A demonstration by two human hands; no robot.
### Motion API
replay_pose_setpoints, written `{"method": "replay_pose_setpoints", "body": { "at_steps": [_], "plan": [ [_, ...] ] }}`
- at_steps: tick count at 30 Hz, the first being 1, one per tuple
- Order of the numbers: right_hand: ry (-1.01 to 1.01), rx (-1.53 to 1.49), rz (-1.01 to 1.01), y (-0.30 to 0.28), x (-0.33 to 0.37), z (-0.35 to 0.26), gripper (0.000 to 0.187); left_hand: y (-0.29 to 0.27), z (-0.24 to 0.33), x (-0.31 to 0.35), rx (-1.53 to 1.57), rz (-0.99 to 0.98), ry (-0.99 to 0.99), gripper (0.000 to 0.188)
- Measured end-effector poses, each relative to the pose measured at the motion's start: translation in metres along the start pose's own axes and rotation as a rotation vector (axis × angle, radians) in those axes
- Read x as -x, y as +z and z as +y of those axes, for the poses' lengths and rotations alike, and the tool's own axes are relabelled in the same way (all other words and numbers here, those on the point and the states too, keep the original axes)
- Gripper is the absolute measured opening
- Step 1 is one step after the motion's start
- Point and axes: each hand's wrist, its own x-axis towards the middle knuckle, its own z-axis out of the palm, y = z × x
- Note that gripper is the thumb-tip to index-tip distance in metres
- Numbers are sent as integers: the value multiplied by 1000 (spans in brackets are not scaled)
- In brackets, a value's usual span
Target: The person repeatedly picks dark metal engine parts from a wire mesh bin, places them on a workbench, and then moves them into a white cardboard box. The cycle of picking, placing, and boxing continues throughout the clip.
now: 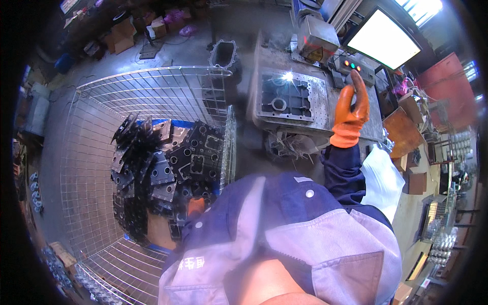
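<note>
My right hand [351, 109], in an orange glove with a darkened fingertip area, reaches forward over the right side of the metal workbench. Its fingers stretch toward a small control box [367, 74] with lit red and green buttons, and nothing shows in its grip. Whether a fingertip touches the box is unclear. Left of this hand, a dark flat metal part [284, 96] with holes and a ring lies on a perforated plate [319, 96]; a bright white spot glows at its far edge. My left hand [195, 206], also orange-gloved, is mostly hidden by my sleeve, beside piled dark metal plates [162, 173].
A wire mesh basket [91, 162] stands at my left around the pile. Beyond the bench plate is a boxy machine head [317, 39], with a bright monitor [384, 38] to its right. A frame-shaped metal part [223, 53] stands past the basket; cardboard [121, 38] lies far left.
</note>
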Motion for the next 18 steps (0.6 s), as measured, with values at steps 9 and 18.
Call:
{"method": "replay_pose_setpoints", "body": {
  "at_steps": [9, 18],
  "plan": [
    [-220, 35, -227, 9, 22, -13, 35, -112, 61, 46, 589, 65, -391, 36],
    [-260, 111, -223, 9, 10, 10, 50, -41, 40, 7, 305, 58, -193, 31]
  ]
}}
